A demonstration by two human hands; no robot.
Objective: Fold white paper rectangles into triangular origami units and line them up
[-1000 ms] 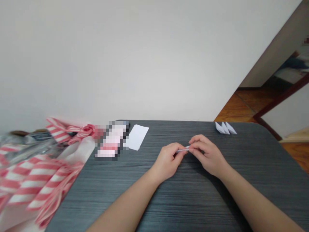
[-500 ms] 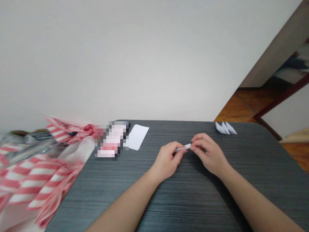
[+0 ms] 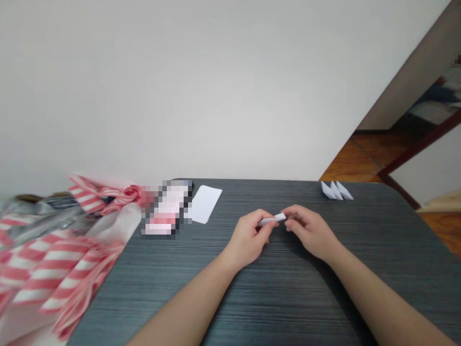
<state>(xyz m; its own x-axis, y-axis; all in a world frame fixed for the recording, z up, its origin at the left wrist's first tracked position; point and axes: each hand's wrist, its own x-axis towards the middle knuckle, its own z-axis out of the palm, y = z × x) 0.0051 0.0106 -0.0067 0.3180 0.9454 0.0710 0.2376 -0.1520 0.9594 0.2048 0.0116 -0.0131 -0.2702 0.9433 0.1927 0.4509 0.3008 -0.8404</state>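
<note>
My left hand [image 3: 248, 240] pinches a small strip of folded white paper [image 3: 280, 217] between thumb and fingers, above the middle of the dark table. The strip's right end sticks out beyond the fingertips. Close to that end is my right hand [image 3: 312, 231], its thumb and index finger parted and nothing gripped between them. Whether an index fingertip touches the paper's end I cannot tell. At the far right of the table lie several folded white paper pieces [image 3: 336, 191], side by side with pointed tips.
A small stack of white paper [image 3: 205, 204] lies at the back left of the dark wood-grain table [image 3: 252, 302]. Beside it is a pixelated, phone-shaped object [image 3: 167, 209]. Red-and-white striped cloth [image 3: 61, 269] is heaped past the left edge. A white wall [image 3: 230, 91] rises behind.
My right thumb and fingers have parted and let go of the strip's right end. The left hand keeps its hold, and the strip's end shows more plainly.
</note>
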